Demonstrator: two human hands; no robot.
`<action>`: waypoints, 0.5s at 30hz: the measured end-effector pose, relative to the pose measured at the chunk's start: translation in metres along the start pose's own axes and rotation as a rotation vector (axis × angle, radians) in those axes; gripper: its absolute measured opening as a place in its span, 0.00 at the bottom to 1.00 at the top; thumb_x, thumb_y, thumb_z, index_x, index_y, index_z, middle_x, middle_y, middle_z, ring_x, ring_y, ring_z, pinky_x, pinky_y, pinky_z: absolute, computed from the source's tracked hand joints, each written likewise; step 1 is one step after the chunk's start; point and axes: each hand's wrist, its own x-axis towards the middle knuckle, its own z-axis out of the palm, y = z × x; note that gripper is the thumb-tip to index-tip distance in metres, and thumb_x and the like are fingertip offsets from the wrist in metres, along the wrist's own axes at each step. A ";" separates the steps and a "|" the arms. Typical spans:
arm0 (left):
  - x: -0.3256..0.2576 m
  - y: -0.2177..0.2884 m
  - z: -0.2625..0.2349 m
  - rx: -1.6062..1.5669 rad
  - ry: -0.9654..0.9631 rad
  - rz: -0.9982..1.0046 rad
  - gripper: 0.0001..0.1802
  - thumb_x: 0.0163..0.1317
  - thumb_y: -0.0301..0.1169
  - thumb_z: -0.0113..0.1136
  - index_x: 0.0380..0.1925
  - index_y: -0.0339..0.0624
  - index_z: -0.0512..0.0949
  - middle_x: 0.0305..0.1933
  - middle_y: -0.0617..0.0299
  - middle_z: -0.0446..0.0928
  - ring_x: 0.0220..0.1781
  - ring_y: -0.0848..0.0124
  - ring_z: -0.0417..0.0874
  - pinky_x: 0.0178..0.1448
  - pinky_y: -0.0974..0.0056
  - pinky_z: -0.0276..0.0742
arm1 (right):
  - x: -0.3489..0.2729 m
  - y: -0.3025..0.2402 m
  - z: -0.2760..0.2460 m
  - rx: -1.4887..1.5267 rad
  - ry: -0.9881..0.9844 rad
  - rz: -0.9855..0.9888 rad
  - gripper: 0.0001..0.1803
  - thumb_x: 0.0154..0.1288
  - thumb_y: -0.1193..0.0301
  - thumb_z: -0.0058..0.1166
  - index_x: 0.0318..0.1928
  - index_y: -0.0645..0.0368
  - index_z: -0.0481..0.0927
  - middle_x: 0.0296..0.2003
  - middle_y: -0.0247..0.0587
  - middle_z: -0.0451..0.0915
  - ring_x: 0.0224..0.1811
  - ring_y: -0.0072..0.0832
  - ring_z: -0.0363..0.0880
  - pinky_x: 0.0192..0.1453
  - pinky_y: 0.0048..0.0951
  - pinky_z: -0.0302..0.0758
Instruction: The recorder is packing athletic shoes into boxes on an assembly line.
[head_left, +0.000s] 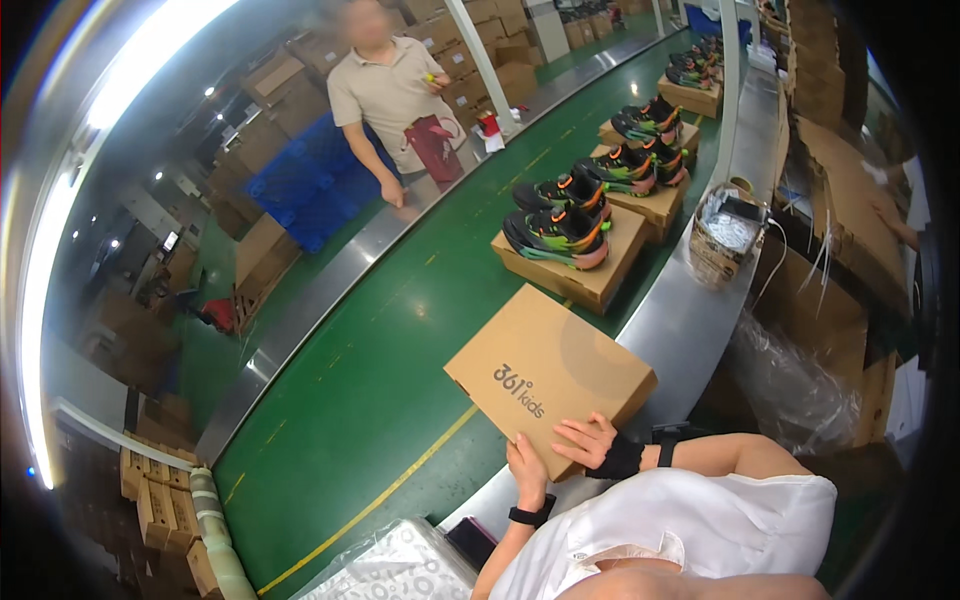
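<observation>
Head view: a closed brown cardboard shoebox (548,375) with dark print on its lid is held at its near corner over the green conveyor belt (380,380). The left hand (527,468) is curled under the edge; the right hand (588,442) lies spread on the lid. Beyond the shoebox, more boxes (590,270) topped with multicoloured sneakers (560,235) are lined up.

The closed shoebox (548,375) under the left hand (527,468) and right hand (588,441) was plain brown cardboard, matt and smooth. The conveyor belt (400,330) looked like green rubbery sheet with a dull sheen, edged by brushed grey metal rails (690,310). Far along it, sneakers (560,232) showed glossy synthetic uppers on more matt cardboard boxes (585,278). At the right, clear plastic film (790,385) was crinkled and shiny.
</observation>
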 end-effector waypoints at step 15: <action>0.056 0.029 -0.012 -0.233 -0.120 -0.441 0.32 0.54 0.57 0.44 0.47 0.42 0.65 0.44 0.64 0.71 0.41 0.70 0.72 0.38 0.70 0.68 | -0.002 0.055 -0.004 0.435 -0.333 -0.074 0.31 0.40 0.62 0.58 0.49 0.52 0.67 0.55 0.44 0.62 0.58 0.34 0.59 0.54 0.40 0.56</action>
